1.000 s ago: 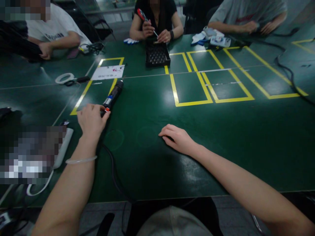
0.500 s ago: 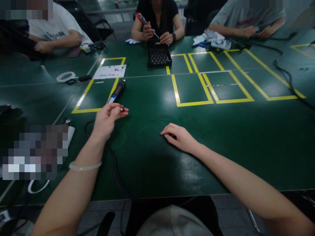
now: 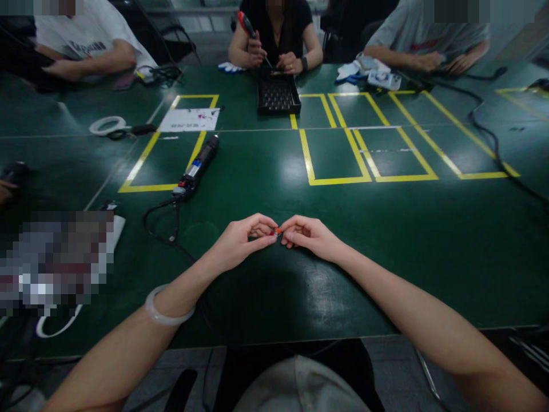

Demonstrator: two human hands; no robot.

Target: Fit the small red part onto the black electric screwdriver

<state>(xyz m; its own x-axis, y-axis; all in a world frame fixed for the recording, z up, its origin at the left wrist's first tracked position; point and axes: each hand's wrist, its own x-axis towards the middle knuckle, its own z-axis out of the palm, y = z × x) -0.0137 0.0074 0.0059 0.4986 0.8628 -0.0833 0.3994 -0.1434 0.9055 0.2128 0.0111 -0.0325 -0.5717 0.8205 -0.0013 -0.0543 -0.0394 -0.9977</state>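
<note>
Just in front of me, over the green table, my left hand [image 3: 242, 239] pinches a small red-and-orange part [image 3: 278, 231] between thumb and fingertips. The part is too small for its kind to show. My right hand [image 3: 312, 236] meets it from the other side, fingers curled and tips at the part. Whether the right fingers grip it or hold something else is hidden. Farther off, to the left of both hands, a black electric screwdriver [image 3: 203, 160] lies on the table with its cable [image 3: 150, 229] trailing toward me.
Yellow tape outlines [image 3: 338, 182] mark the green table [image 3: 386, 229]. A white sheet [image 3: 189, 119] and a tape roll [image 3: 107, 125] lie at back left. Across from me, a person with a red-handled screwdriver [image 3: 246, 24] works above a black tray [image 3: 278, 109]. Two other people sit there.
My left hand has moved right and toward me from beside the electric screwdriver, carrying the small part to my right hand. My right hand has stayed almost in place.
</note>
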